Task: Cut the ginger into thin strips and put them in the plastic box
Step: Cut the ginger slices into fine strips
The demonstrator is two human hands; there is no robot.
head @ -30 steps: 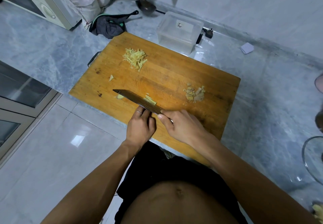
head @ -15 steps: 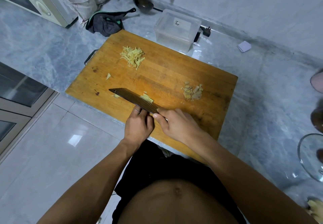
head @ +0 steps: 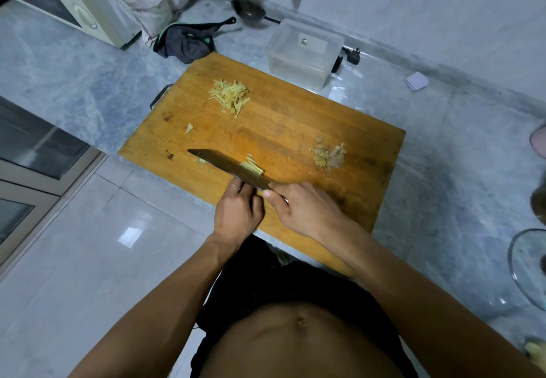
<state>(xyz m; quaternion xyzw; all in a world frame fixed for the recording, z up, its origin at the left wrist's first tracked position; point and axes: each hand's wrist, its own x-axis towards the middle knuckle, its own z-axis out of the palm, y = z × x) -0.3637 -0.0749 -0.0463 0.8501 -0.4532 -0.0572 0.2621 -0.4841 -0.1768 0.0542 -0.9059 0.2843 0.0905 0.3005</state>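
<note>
Little moved since earlier frame: cleaver (head: 227, 167) stays on cutting board (head: 295, 129). Right hand (head: 307, 210) grip wraps handle. Left hand (head: 239, 215) curls beside blade, steadying ginger, mostly hidden. Cut strips (head: 230, 98) piled near plastic box (head: 304, 49), none visible inside.

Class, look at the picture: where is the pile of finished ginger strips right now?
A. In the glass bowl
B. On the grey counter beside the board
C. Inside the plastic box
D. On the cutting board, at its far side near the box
D: the ginger strips lie on the wooden cutting board, short of the plastic box, which holds no ginger.
</note>
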